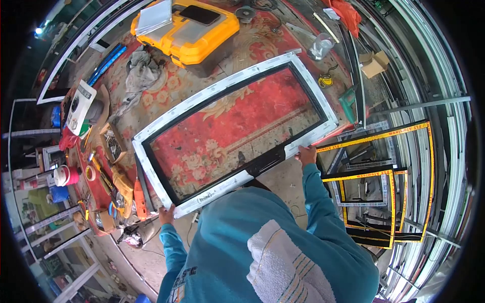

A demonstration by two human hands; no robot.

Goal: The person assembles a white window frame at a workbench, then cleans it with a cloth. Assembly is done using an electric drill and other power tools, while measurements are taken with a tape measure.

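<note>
A rectangular frame (202, 93), black inside and covered with white film outside, lies slanted across the worn red patterned carpet (202, 151) on the bench. My left hand (166, 215) is closed on its near left corner. On the near edge, toward the right corner, my right hand (306, 155) grips the frame too, fingers wrapped round the edge. Between the hands, part of the near edge shows bare black (268, 162) without film. The frame's near side is close to my body.
Beyond the frame stands a yellow toolbox (202, 43) with a phone on top. A grey rag (142, 70), an orange tool (140, 199) and a small box (112, 143) lie left. A green drill (347, 103), tape measure (326, 80) and yellow-edged frames (428, 171) are right.
</note>
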